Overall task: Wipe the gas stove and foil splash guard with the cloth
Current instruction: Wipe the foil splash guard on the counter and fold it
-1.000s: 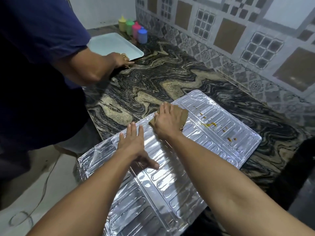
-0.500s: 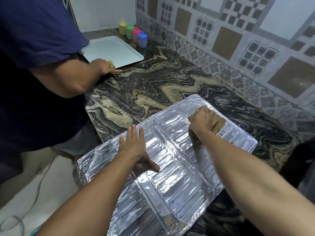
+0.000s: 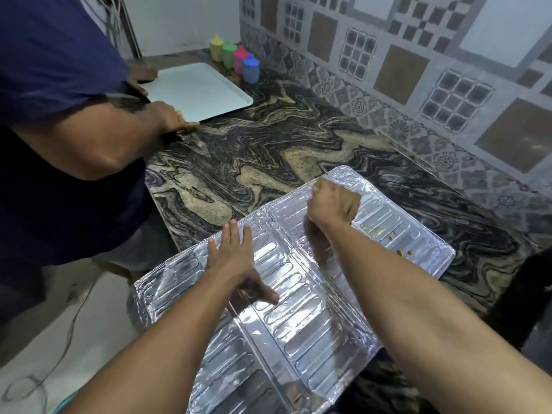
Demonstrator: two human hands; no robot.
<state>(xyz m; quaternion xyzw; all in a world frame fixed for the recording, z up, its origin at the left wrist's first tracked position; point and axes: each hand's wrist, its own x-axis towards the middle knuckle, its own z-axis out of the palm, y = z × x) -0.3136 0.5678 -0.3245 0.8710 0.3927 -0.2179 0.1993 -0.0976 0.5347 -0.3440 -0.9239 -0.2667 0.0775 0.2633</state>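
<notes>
A home kitchen: swirled stone countertop [image 3: 268, 150], patterned wall tiles [image 3: 397, 73], coloured condiment bottles [image 3: 236, 59].

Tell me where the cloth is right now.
In the head view the cloth is almost hidden under the right hand, pressed on the far right panel of the foil splash guard, just beyond the yellow stains.

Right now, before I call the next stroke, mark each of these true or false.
1. The left hand lies flat with straight fingers on the foil splash guard. True.
2. The right hand works near the guard's far edge. True.
3. The guard is free of spots. False: yellowish spots remain on its right part.
4. The guard stands upright against the wall. False: it lies flat on the counter.
5. Four coloured bottles stand behind the pale tray. True.
</notes>
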